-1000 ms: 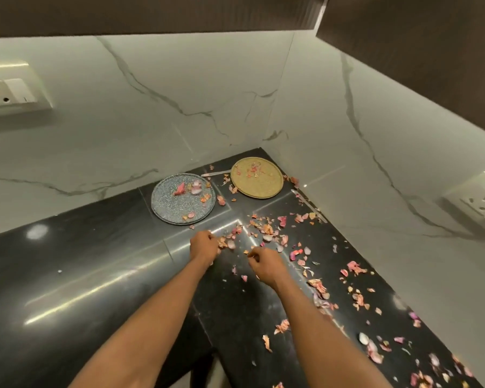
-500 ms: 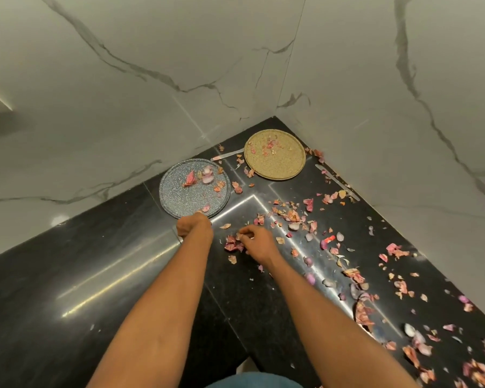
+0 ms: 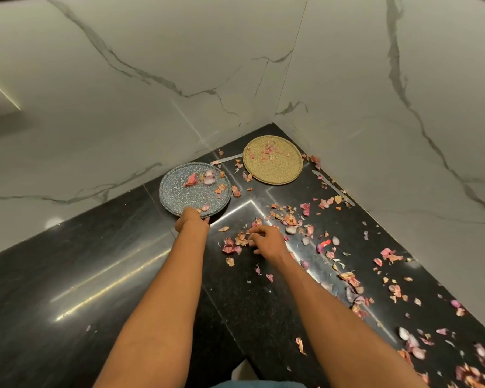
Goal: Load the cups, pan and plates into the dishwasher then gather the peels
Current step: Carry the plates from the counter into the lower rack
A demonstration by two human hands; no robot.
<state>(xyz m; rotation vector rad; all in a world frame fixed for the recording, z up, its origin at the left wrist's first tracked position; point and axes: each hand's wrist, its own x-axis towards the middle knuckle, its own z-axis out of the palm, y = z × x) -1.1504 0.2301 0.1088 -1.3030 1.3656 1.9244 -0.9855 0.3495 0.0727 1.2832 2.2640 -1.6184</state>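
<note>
Pink and orange onion peels (image 3: 287, 219) lie scattered over the black granite counter (image 3: 95, 275), thickest along the right wall. A speckled blue-grey plate (image 3: 179, 191) with a few peels on it lies near the back wall. My left hand (image 3: 191, 222) grips its near rim. A golden plate (image 3: 275, 166) with some peels sits in the corner behind it. My right hand (image 3: 266, 240) rests on the counter with curled fingers pinching peels from a small heap (image 3: 233, 243) beside it.
A knife (image 3: 226, 159) lies between the two plates near the back wall. Another slim metal utensil (image 3: 332, 187) lies along the right wall. White marble walls close the corner. The counter's front edge runs below my forearms.
My left hand has moved forward from the counter and taken hold of the blue-grey plate's rim. My right hand stays among the peels near the heap. The camera has tilted down and closer.
</note>
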